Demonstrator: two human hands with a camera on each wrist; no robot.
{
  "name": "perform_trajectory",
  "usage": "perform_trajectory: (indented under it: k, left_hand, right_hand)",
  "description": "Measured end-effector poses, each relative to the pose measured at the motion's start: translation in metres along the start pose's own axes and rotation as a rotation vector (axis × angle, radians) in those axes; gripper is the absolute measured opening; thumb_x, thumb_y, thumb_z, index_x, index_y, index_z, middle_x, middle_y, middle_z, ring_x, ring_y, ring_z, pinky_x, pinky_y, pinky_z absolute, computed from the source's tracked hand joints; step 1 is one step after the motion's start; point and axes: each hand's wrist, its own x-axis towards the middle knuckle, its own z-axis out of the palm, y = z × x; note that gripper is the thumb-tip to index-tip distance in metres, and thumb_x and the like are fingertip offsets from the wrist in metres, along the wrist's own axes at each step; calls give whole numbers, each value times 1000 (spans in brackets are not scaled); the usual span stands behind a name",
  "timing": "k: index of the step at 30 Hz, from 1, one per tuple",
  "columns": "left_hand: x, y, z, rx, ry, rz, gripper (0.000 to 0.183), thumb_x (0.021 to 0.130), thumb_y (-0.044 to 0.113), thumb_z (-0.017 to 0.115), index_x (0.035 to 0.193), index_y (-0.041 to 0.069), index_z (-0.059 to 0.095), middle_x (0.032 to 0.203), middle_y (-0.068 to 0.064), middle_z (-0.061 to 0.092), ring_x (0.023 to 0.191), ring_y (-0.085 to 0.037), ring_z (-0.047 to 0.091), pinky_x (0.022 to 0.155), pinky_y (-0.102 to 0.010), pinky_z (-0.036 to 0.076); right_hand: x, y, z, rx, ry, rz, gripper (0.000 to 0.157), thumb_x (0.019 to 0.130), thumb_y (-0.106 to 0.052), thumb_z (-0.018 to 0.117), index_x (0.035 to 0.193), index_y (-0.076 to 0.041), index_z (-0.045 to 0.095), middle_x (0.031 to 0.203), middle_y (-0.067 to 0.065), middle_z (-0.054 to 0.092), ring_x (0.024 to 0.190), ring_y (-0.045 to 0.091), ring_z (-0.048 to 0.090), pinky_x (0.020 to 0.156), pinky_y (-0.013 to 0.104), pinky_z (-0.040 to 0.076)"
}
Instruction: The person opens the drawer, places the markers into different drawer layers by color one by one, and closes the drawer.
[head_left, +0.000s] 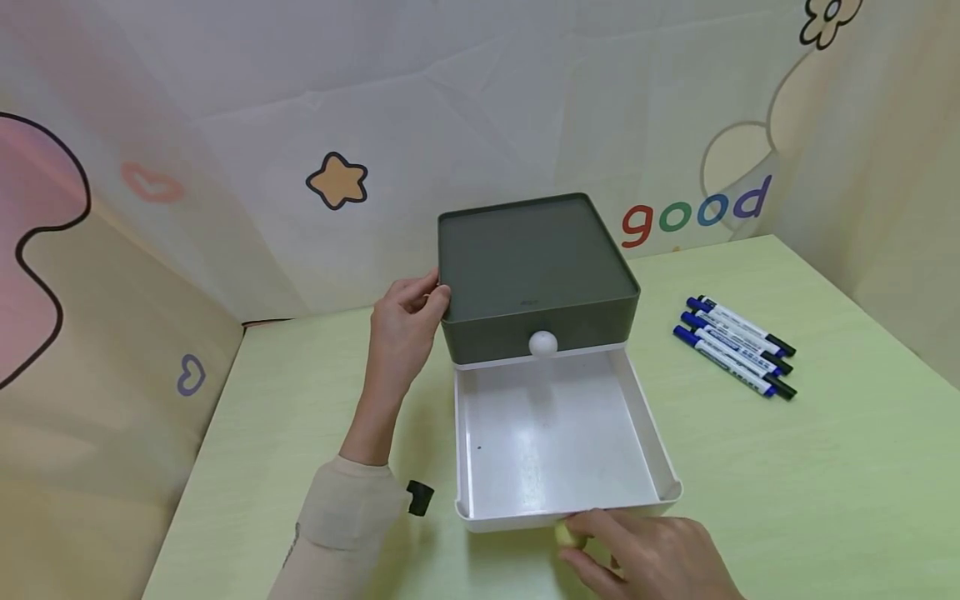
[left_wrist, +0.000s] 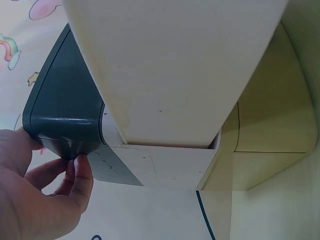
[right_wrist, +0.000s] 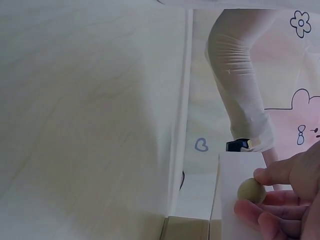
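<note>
A dark green desktop drawer box (head_left: 532, 258) stands on the table, with a white round knob (head_left: 543, 343) on its upper front. Its lower white drawer (head_left: 547, 442) is pulled far out toward me, the white floor showing. My left hand (head_left: 408, 333) grips the box at its left front edge, thumb on the top rim and fingers along the side. In the left wrist view, the fingertips (left_wrist: 81, 165) press on the green side. My right hand (head_left: 652, 554) pinches the drawer's yellow-green round knob (right_wrist: 251, 191) between thumb and fingers.
Several blue-and-black-capped marker pens (head_left: 735, 346) lie side by side on the pale green table (head_left: 847, 467), right of the box. A printed cloth curtain (head_left: 480, 108) hangs close behind the box. More cloth stands along the table's left side.
</note>
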Motion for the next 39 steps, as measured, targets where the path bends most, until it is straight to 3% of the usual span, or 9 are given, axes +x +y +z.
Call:
perform_trajectory:
  k: [6,11,13,18,22,24,26,34,39]
  left_hand:
    - [0,-1,0,-4,-3,2,39,101,20,64,138,7,67,119,-7,65,109,-20,66,91,-34,52]
    - [0,-2,0,1,-6,0,40,101,21,64,138,8,67,119,-7,65,109,-20,66,90,-34,52]
    - [0,-2,0,1,-6,-2,40,101,21,64,138,8,67,119,-7,65,109,-20,66,89,-34,52]
    - [0,-2,0,1,-8,-5,40,101,21,64,139,9,67,120,-7,65,109,-20,66,89,-34,52]
    - [0,-1,0,3,-5,-3,40,101,22,64,138,9,67,119,-6,65,108,-20,65,89,-34,52]
    - [1,-1,0,1,-7,-2,40,101,21,64,138,8,67,119,-7,65,108,-20,66,89,-34,52]
    - [0,-1,-1,1,-7,-2,40,101,21,64,138,8,67,119,-7,64,109,-20,66,90,-34,52]
    - [0,0,-1,-5,-2,-9,40,101,21,64,138,8,67,120,-7,64,109,-20,66,90,-34,52]
    - [0,0,1,-4,1,-10,40,100,21,65,138,8,67,119,-7,65,109,-20,66,91,-35,52]
  right_hand:
    - [-1,-6,-10,-33,38,52,24,91,-52,74,90,-28,69,65,-29,44,52,-15,32,48,6,26]
    - [3,-4,-23,-34,94,65,16,86,-37,85,90,-27,74,70,-25,59,52,-16,37,48,5,31]
    - [5,-2,-30,-24,101,72,18,93,-42,78,92,-25,75,74,-23,63,53,-15,39,48,5,32]
    - [11,5,-44,0,179,54,45,103,-58,48,94,-23,75,81,-20,64,56,-11,44,49,7,33]
    - [15,11,-57,6,189,102,11,94,-35,78,97,-25,75,86,-19,66,59,-10,48,50,9,37]
    - [18,15,-64,-2,179,157,22,81,-19,89,98,-25,75,87,-19,67,60,-8,49,51,11,38]
    - [22,20,-70,-24,168,206,31,75,-10,91,98,-24,76,87,-18,67,61,-7,50,51,14,41]
    - [35,51,-91,-34,185,259,29,79,-3,87,104,-14,79,90,-5,75,68,-2,62,56,13,47]
    - [40,76,-102,-27,213,320,20,83,-5,84,102,-10,80,85,0,75,66,-4,57,55,11,43]
